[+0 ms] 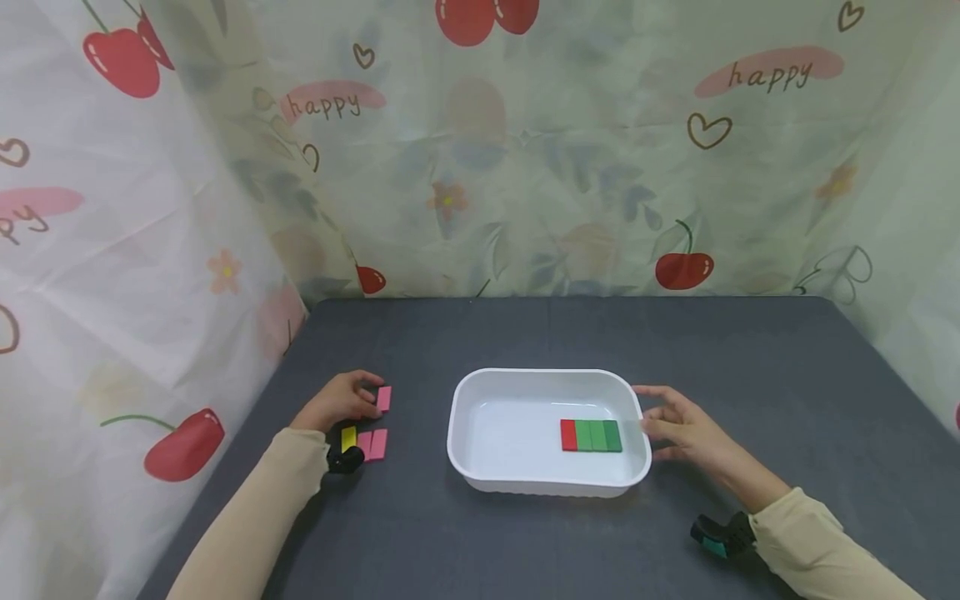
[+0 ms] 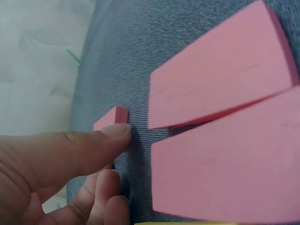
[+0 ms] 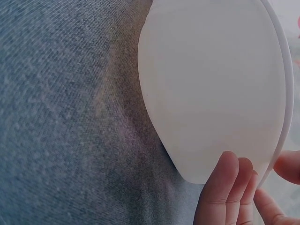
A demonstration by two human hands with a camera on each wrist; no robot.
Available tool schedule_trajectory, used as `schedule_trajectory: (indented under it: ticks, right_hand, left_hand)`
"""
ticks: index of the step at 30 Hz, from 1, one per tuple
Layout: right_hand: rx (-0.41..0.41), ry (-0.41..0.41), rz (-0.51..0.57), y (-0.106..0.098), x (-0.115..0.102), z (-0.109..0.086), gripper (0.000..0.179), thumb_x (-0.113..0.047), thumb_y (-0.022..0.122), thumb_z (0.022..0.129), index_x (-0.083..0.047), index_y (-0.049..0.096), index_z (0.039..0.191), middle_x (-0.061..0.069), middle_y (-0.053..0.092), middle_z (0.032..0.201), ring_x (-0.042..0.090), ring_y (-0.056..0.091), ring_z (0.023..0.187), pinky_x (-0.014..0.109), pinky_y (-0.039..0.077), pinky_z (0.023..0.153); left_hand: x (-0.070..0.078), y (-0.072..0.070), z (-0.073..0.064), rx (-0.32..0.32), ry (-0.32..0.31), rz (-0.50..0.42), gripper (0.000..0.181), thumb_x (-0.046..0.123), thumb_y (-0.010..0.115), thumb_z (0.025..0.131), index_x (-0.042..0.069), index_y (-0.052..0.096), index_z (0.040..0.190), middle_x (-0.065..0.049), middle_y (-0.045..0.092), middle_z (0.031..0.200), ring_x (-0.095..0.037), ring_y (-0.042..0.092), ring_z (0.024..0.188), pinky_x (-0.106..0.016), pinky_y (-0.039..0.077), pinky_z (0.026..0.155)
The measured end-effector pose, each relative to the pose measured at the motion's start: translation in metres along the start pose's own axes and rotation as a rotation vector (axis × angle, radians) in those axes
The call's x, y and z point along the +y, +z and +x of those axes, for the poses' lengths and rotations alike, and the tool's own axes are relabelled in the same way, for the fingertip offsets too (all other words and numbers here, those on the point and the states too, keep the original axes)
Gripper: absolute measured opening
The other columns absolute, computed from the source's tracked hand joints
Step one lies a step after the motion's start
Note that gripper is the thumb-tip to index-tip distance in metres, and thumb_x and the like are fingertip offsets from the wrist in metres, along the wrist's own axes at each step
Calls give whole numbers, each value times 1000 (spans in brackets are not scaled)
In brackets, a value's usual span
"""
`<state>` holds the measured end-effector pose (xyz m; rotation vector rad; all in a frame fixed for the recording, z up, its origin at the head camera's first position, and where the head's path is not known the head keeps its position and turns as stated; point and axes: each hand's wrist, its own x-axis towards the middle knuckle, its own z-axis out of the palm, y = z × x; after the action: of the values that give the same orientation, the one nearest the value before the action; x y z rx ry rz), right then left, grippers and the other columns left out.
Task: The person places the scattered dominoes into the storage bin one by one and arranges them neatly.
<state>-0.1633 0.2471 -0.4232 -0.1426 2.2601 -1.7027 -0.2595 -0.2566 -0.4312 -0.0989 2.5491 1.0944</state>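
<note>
At the left of the table, my left hand (image 1: pixel 348 397) pinches a small flat pink block (image 1: pixel 384 398). The left wrist view shows the thumb (image 2: pixel 115 132) against that block's near end, with part of it hidden behind the thumb. Two more pink blocks (image 1: pixel 379 445) lie side by side just nearer, next to a yellow block (image 1: pixel 348 438) partly covered by the wrist camera. My right hand (image 1: pixel 686 429) grips the right end of a white tub (image 1: pixel 540 485); several fingers (image 3: pixel 222 187) lie against its outer wall. Inside stand a red block (image 1: pixel 568 435) and several green blocks (image 1: pixel 597 435) in a touching row.
The tub stands mid-table on a dark grey cloth (image 1: pixel 540 550). Patterned curtains (image 1: pixel 525 167) hang behind and at both sides of the table. A black wrist camera (image 1: pixel 723 536) sits below the right forearm.
</note>
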Motion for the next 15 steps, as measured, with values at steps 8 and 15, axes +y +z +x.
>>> schedule_trajectory:
  ticks: [8, 15]
  right_hand:
    - [3, 6, -3, -1, 0, 1, 65, -16, 60, 95, -2, 25, 148, 16, 61, 105, 11, 62, 91, 40, 56, 75]
    - [2, 5, -8, -1, -1, 0, 64, -15, 59, 95, -1, 25, 148, 18, 61, 107, 13, 62, 92, 40, 56, 74]
  left_hand:
    - [2, 1, 0, -2, 11, 37, 49, 6, 74, 82, 9, 58, 129, -12, 61, 97, -23, 58, 86, -33, 50, 78]
    - [16, -5, -6, 6, 37, 33, 48, 5, 73, 82, 3, 57, 127, -16, 62, 104, -25, 59, 89, -39, 51, 83]
